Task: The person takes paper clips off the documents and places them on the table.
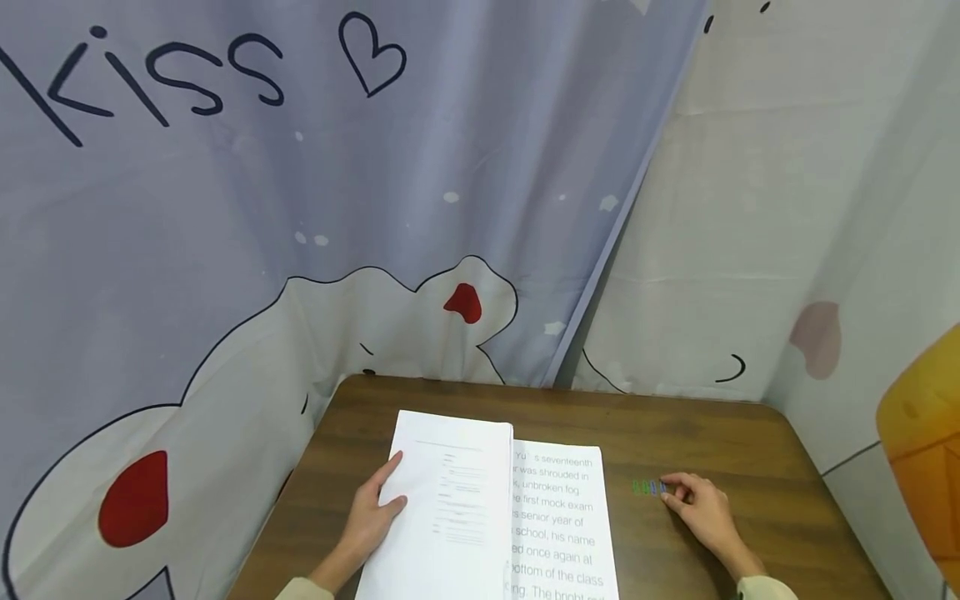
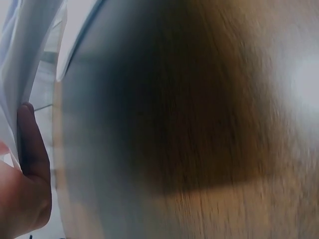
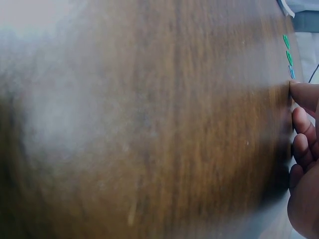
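Note:
My left hand grips the left edge of a stack of white printed sheets, which lies partly over another printed stack. In the left wrist view, fingers lie against the side of the held paper. To the right of the papers, green paper clips and blue paper clips stand in a short row. My right hand pinches the rightmost blue clip at the table surface with thumb and index finger. In the right wrist view the fingertips hide that clip.
Large-print sheets lie on the brown wooden table, under the held stack's right edge. A patterned curtain hangs behind the table, with pale fabric along the right side.

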Demonstrator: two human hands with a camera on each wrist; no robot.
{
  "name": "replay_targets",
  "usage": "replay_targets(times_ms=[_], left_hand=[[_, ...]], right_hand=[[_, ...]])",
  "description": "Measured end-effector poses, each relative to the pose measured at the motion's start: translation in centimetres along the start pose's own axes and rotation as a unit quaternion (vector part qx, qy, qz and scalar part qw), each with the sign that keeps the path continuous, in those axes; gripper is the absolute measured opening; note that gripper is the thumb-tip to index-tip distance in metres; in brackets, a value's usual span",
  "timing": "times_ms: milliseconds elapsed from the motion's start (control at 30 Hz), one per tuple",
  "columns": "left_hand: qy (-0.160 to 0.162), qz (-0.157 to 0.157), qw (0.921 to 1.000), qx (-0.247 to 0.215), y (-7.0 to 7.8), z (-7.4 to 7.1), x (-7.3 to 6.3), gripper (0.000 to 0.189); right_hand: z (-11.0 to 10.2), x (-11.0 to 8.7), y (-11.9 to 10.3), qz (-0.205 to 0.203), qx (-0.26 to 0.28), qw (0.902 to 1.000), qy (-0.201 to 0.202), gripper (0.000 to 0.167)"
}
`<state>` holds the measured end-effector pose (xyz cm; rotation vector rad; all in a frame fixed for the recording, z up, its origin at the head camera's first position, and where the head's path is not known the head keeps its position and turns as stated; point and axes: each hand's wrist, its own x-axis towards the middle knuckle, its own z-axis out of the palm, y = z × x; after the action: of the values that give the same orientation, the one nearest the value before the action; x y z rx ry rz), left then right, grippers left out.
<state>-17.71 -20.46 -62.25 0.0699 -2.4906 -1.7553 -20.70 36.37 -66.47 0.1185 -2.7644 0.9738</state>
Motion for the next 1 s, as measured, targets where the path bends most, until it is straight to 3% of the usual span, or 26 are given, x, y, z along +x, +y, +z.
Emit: replay_targets(times_ms=[633, 1000], left_hand=[[-0.02, -0.008, 0.9997, 0.01, -1.7, -3.2, 1.6, 0.076], [-0.033, -0.018, 0.9992, 0.014, -2.7, -4.4, 1.5, 0.077]], right_hand=[[-0.2, 0.5, -0.2, 0.015, 0.011, 0.9998, -0.007, 0.025], [0.0, 0.1, -0.2, 0.018, 0.005, 0.9998, 0.002, 0.024]])
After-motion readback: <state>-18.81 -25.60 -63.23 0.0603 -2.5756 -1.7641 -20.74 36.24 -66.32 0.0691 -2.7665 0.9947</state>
